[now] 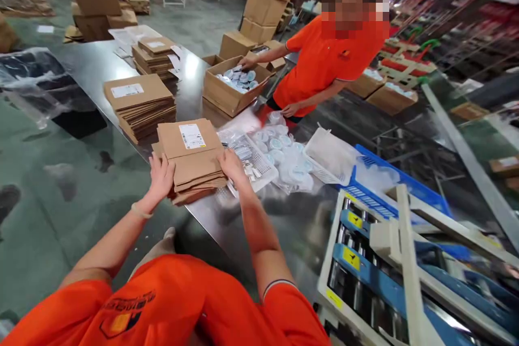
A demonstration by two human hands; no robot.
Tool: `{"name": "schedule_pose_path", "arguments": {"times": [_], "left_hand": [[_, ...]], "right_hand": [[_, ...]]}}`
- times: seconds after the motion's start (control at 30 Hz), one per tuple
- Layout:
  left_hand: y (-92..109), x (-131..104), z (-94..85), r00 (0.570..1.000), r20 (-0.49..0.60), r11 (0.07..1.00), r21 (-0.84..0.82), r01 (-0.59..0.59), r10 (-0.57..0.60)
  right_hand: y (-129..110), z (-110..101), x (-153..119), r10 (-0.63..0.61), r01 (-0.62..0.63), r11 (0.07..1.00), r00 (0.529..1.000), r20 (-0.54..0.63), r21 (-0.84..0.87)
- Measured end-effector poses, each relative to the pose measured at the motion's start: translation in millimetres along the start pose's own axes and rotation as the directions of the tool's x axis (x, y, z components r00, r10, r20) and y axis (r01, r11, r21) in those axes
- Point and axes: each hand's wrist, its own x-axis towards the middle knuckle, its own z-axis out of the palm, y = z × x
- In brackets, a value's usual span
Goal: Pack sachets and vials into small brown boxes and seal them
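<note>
No legible text or numbers anywhere

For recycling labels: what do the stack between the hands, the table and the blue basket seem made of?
Stack: apparently matte cardboard, from its creased layers. Table: smooth metal, probably steel, given bright reflections. Blue basket: likely smooth plastic, from its even colour and latticed wall.

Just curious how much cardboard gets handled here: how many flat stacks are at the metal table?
3. The near stack is between the left hand and right hand; the middle stack lies just beyond, the far stack behind that. More may be hidden.
</note>
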Motion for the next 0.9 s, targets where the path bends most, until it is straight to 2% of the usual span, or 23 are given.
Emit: {"name": "schedule_pose_path", "arguments": {"times": [0.07, 0.1, 0.13, 0.2, 0.3, 0.33, 0.4, 0.47, 0.5, 0.53, 0.6, 0.63, 0.67, 0.7, 0.77, 0.9], "left_hand": [[20, -8, -8.6, 0.996, -0.029, 0.995, 0.041, 0.087, -0.086], [31, -16, -11.5, 0.995, -0.042, 0.994, 0.063, 0.09, -0.087], [42, -28, -12.1, 0.998, -0.052, 0.995, 0.089, 0.046, -0.041], [62, -61, -3.8, 0.988, -0.035, 0.981, 0.129, -0.142, 0.147], [84, -120, 30.8, 0.901, 0.058, 0.896, 0.101, -0.433, 0.429], [89, -139, 45.7, 0.874, 0.071, 0.87, 0.087, -0.485, 0.48], [96, -171, 76.0, 0.843, 0.066, 0.838, 0.091, -0.538, 0.534], [103, -192, 104.0, 0.795, 0.14, 0.789, 0.108, -0.605, 0.59], [108, -199, 116.9, 0.744, 0.248, 0.748, 0.097, -0.657, 0.621], [112, -204, 129.1, 0.665, 0.394, 0.704, 0.059, -0.707, 0.635], [120, -209, 150.9, 0.478, 0.696, 0.693, -0.04, -0.72, 0.536], [123, -210, 160.1, 0.408, 0.801, 0.73, -0.052, -0.681, 0.438], [124, -210, 167.7, 0.37, 0.867, 0.779, -0.031, -0.626, 0.332], [125, -210, 173.4, 0.357, 0.904, 0.822, 0.01, -0.569, 0.236], [123, -208, 179.3, 0.364, 0.927, 0.875, 0.096, -0.475, 0.096], [118, -203, 177.9, 0.331, 0.943, 0.927, 0.159, -0.339, -0.04]], "right_hand": [[-1, -12, -10, -0.038, 0.038, 0.995, 0.999, -0.005, 0.091], [1, -22, -16, -0.052, 0.056, 0.988, 0.998, -0.031, 0.143], [7, -34, -25, -0.062, 0.075, 0.977, 0.996, -0.071, 0.201], [34, -67, -53, -0.07, 0.12, 0.928, 0.986, -0.151, 0.352], [115, -123, -124, -0.067, 0.193, 0.811, 0.968, -0.24, 0.552], [147, -138, -155, -0.06, 0.227, 0.813, 0.948, -0.311, 0.537], [210, -152, -221, -0.076, 0.243, 0.896, 0.908, -0.411, 0.371], [259, -142, -280, -0.094, 0.2, 0.954, 0.908, -0.407, 0.224], [277, -129, -305, -0.104, 0.177, 0.97, 0.921, -0.375, 0.166], [290, -111, -324, -0.113, 0.157, 0.982, 0.937, -0.329, 0.108], [306, -70, -348, -0.108, 0.117, 0.993, 0.968, -0.225, 0.031], [311, -51, -354, -0.097, 0.1, 0.995, 0.978, -0.187, 0.007], [315, -35, -357, -0.089, 0.089, 0.996, 0.983, -0.162, -0.007], [318, -22, -357, -0.087, 0.087, 0.996, 0.985, -0.15, -0.01], [324, -9, -354, -0.113, 0.115, 0.993, 0.982, -0.149, 0.006], [333, -10, -348, -0.169, 0.173, 0.985, 0.97, -0.176, 0.005]]}}
